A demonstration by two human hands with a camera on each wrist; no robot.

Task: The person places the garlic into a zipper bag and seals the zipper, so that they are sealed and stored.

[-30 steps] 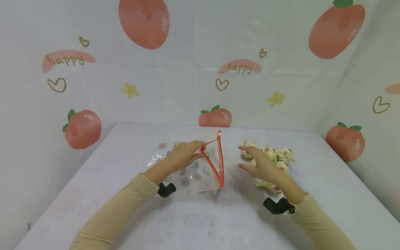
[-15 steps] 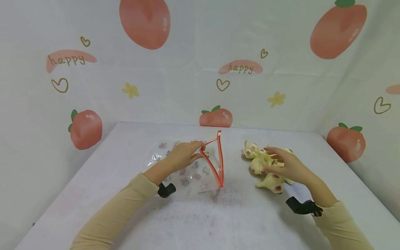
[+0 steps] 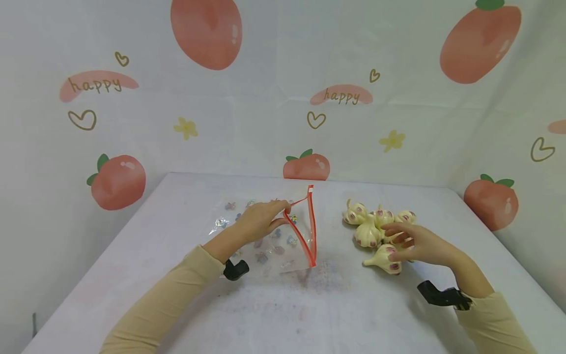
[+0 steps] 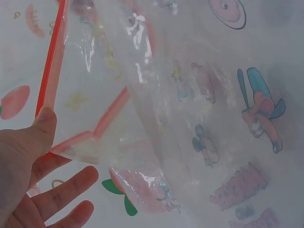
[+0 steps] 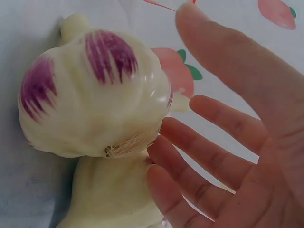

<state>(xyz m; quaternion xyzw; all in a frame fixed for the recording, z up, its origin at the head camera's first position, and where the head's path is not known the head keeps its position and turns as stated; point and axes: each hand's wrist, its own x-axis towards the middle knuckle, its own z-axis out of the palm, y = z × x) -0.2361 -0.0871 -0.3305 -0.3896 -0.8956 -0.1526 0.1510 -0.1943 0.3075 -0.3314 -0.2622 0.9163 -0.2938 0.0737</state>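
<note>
My left hand (image 3: 259, 220) pinches the red zip edge of a clear plastic zip bag (image 4: 204, 114) printed with cartoon figures. The bag lies on the table with its mouth spread apart, facing right. In the left wrist view, the thumb presses the red strip (image 4: 50, 61) against the index finger. Over the right side of a pile of garlic bulbs hovers my right hand (image 3: 422, 244), fingers spread and gently bent. The nearest garlic bulb (image 5: 95, 95), cream with purple streaks, sits beside the fingertips in the right wrist view. A second bulb (image 5: 111, 194) is partly hidden beneath it.
Several garlic bulbs (image 3: 367, 232) lie bunched on the right half of the white table (image 3: 283, 314). A white backdrop (image 3: 256, 108) with fruit prints rises behind the table and along its sides. Black wrist mounts (image 3: 442, 295) jut out below the hands.
My right hand has moved right, from the left side of the garlic pile to its right side, uncovering the left bulbs. The left hand and bag have stayed in place.
</note>
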